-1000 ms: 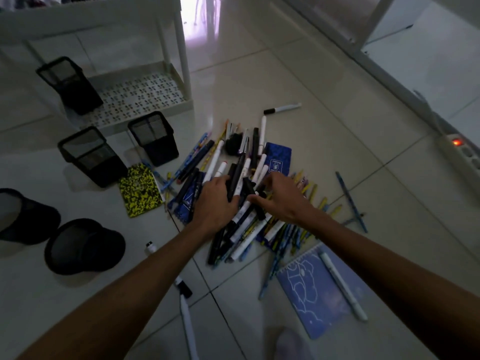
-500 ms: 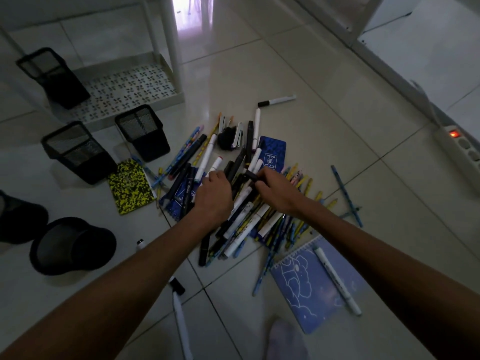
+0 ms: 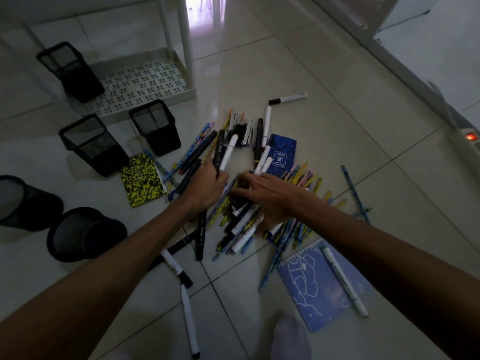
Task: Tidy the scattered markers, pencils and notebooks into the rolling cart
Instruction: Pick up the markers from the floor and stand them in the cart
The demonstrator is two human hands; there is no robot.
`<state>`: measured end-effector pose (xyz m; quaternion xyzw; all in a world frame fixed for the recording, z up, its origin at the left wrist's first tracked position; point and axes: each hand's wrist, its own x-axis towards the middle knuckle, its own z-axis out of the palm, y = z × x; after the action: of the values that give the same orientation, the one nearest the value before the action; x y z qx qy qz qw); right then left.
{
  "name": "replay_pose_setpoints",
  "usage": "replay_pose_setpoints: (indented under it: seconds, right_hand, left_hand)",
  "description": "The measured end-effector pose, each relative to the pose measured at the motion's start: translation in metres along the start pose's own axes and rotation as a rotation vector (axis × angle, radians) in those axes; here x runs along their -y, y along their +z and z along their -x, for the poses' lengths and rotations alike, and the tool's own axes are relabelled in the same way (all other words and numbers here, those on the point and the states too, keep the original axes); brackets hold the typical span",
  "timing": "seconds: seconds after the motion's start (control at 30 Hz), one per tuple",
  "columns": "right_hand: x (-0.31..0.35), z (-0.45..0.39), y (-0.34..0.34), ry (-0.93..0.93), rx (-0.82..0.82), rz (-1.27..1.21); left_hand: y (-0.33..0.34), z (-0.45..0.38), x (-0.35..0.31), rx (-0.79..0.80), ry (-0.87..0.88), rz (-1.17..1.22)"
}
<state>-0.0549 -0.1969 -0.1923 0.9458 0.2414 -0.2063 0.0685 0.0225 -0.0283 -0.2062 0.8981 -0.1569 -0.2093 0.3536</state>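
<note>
Since before, your left hand (image 3: 205,189) lifts two markers (image 3: 224,153), fingers clenched mid-barrel; right hand (image 3: 270,197) splays open over the pile (image 3: 244,219). Light, rigid, slippery: grip mid-barrel.

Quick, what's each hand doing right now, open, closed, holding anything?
Left hand: closed, holding markers.
Right hand: open, fingers spread over the pile, gripping nothing visible.

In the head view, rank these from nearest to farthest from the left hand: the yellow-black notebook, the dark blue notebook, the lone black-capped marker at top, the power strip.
From the left hand:
1. Yellow-black notebook, just to its left.
2. Dark blue notebook, to the upper right.
3. Black-capped marker, beyond the pile.
4. Power strip, at the right edge.
</note>
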Motion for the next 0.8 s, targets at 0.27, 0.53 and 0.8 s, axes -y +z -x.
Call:
replay_pose_setpoints:
  seconds: [0.27, 0.53, 0.8]
  right_hand:
    - [-0.005, -0.013, -0.013, -0.174, -0.042, 0.062]
    - [-0.004, -0.021, -0.023, -0.198, -0.048, 0.070]
    - [-0.013, -0.021, -0.024, -0.043, -0.305, -0.136]
  left_hand:
    - [-0.015, 0.002, 0.005, 0.030, -0.082, 0.271]
    - [-0.026, 0.002, 0.005, -0.010, -0.170, 0.453]
    - [-0.049, 0.004, 0.009, -0.144, -0.221, 0.533]
